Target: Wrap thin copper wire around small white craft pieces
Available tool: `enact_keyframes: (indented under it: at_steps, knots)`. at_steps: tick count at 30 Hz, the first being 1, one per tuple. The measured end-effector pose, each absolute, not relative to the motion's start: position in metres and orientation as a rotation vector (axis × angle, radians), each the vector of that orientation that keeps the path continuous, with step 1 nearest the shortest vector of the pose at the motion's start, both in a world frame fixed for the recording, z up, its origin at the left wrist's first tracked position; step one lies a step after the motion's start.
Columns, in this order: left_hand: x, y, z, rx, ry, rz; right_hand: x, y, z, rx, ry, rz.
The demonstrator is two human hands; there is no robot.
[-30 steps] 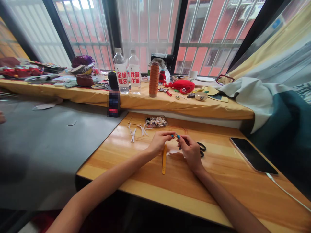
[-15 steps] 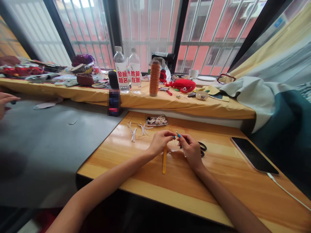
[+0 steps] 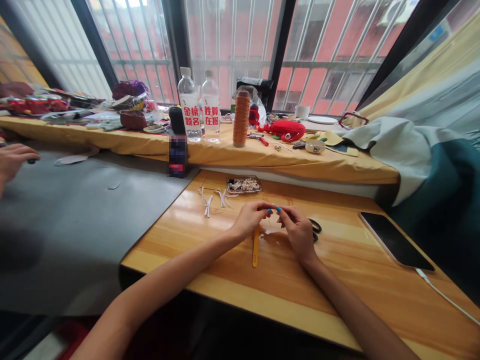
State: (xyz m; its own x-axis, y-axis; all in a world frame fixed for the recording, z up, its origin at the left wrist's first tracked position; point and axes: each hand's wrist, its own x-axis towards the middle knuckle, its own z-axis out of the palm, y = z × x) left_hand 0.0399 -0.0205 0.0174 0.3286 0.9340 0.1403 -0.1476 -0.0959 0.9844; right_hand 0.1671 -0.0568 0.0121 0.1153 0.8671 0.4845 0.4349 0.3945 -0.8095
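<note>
Above the wooden table, my left hand [image 3: 252, 220] and my right hand [image 3: 299, 231] meet fingertip to fingertip, both closed in a pinch. A thin orange-brown thread [image 3: 279, 198] loops on the wood behind them, and fine strands show at the fingertips. Any smaller piece held there is too small to make out. Beneath my left hand lies a flat yellow stick [image 3: 255, 248]. Black-handled scissors [image 3: 315, 227] lie partly hidden behind my right hand. Just beyond the hands sits a clear tray of small beads [image 3: 243, 185].
White strips [image 3: 207, 204] lie left of the tray. A phone [image 3: 395, 241] with a cable is at the right. On the cloth-covered ledge stand two water bottles [image 3: 192, 112] and an orange thread spool [image 3: 241, 120]. Another person's hand [image 3: 17, 159] is over the grey table at left.
My hands stay together in nearly the same place, with the right fingertips turned slightly. The view has shifted a little. At left, the other person's hand has moved and shows more fully.
</note>
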Motion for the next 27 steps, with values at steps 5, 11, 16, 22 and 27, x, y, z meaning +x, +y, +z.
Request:
enact_keyframes:
  at_steps: [5, 11, 16, 22, 27]
  knots:
    - [0.0412, -0.0240, 0.0194, 1.282, 0.731, 1.137, 0.1673, -0.0565, 0.0124, -1.197, -1.532, 0.467]
    - [0.0409, -0.0259, 0.0221, 1.216, 0.778, 1.102, 0.1664, -0.0560, 0.0127, -1.187, -1.500, 0.472]
    - [0.0417, -0.0262, 0.0240, 1.129, 0.780, 1.075, 0.1663, -0.0554, 0.0130, -1.183, -1.496, 0.493]
    - [0.0431, -0.0258, 0.0236, 1.089, 0.781, 1.048, 0.1657, -0.0553, 0.0123, -1.175, -1.506, 0.502]
    - [0.0415, -0.0262, 0.0239, 1.049, 0.789, 1.020, 0.1654, -0.0559, 0.0128, -1.175, -1.520, 0.494]
